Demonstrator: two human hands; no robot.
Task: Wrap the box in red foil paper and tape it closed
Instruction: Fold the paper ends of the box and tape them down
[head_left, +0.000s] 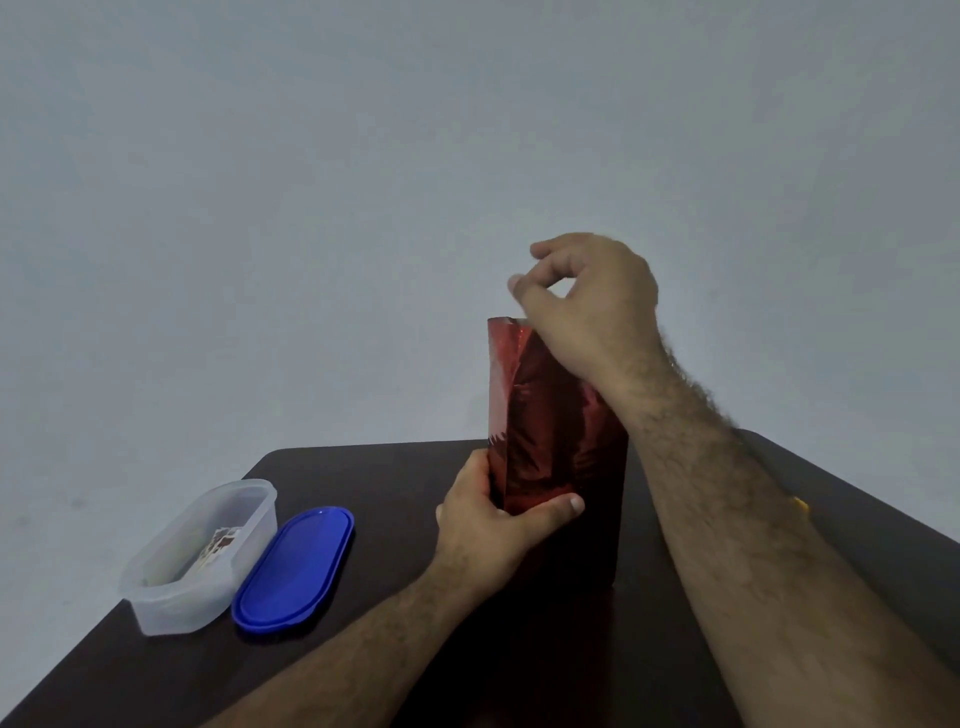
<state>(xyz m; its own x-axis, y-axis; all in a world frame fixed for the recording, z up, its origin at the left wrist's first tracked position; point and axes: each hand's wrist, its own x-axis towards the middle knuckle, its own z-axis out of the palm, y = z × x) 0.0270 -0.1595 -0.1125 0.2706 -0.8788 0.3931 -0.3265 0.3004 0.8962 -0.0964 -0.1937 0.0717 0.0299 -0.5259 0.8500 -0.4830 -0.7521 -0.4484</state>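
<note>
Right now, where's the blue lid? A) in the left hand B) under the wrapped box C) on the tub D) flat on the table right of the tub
D: the blue lid lies flat on the table just right of the open tub, while the left hand grips the wrapped box low down.
</note>
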